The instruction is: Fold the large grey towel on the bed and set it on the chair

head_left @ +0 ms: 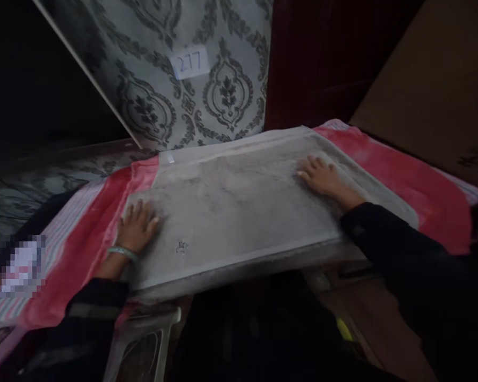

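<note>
A light grey cloth (231,212), perhaps a towel, lies spread over a table-height surface, with a small dark emblem near its front left. Flat on its left edge rests my left hand (137,225), fingers spread, a green band around the wrist. My right hand (318,178) lies palm down on the far right part of the same cloth, its fingers apart. Neither hand grips anything. Underneath, a pink-red cloth (402,183) with striped ends sticks out on both sides. The grey cloth's front edge hangs over the near side.
A patterned wall (227,90) with a paper marked 277 (190,62) stands behind. To its right are a dark red panel (318,69) and a brown board (434,90). At lower left is a pale plastic frame (163,339), perhaps part of a chair. A blurred pale patch (19,268) lies at far left.
</note>
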Action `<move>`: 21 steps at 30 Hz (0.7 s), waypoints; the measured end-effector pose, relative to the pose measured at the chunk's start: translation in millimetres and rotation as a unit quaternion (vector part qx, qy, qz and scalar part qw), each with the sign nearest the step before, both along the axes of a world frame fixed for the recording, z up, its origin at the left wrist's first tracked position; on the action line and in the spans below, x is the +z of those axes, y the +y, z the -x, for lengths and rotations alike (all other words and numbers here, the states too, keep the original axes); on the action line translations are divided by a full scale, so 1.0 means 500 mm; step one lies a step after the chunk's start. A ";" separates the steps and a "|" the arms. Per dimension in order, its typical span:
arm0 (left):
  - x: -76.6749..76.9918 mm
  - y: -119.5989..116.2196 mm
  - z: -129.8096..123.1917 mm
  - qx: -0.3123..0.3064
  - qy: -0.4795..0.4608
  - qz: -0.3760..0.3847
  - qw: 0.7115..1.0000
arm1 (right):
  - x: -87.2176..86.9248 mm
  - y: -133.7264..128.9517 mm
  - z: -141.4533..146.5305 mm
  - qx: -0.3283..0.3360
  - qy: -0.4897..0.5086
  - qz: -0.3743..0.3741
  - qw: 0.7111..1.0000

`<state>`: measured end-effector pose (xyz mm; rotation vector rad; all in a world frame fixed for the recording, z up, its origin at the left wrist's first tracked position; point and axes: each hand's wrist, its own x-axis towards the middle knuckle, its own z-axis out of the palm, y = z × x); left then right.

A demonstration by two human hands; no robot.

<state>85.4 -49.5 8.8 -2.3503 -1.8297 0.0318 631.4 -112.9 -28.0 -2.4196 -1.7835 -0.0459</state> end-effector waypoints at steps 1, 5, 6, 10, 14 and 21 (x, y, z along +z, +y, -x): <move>-0.017 -0.021 -0.028 -0.048 0.001 0.006 0.999 | -0.011 -0.024 0.022 0.039 -0.006 0.002 0.999; -0.080 -0.116 -0.112 -0.208 -0.011 0.032 0.978 | -0.062 -0.120 0.068 0.131 -0.011 0.003 0.991; -0.091 -0.132 -0.119 -0.212 -0.019 0.029 0.977 | -0.071 -0.140 0.064 0.123 -0.012 0.001 0.992; -0.109 -0.148 -0.110 -0.202 -0.048 0.011 0.978 | -0.088 -0.206 0.005 0.027 -0.026 -0.017 0.999; -0.108 -0.138 -0.093 -0.206 -0.069 -0.006 0.976 | -0.096 -0.265 -0.044 -0.027 -0.045 -0.065 0.997; -0.109 -0.174 -0.160 -0.251 -0.115 -0.059 0.959 | -0.115 -0.343 0.003 0.057 0.000 -0.171 0.984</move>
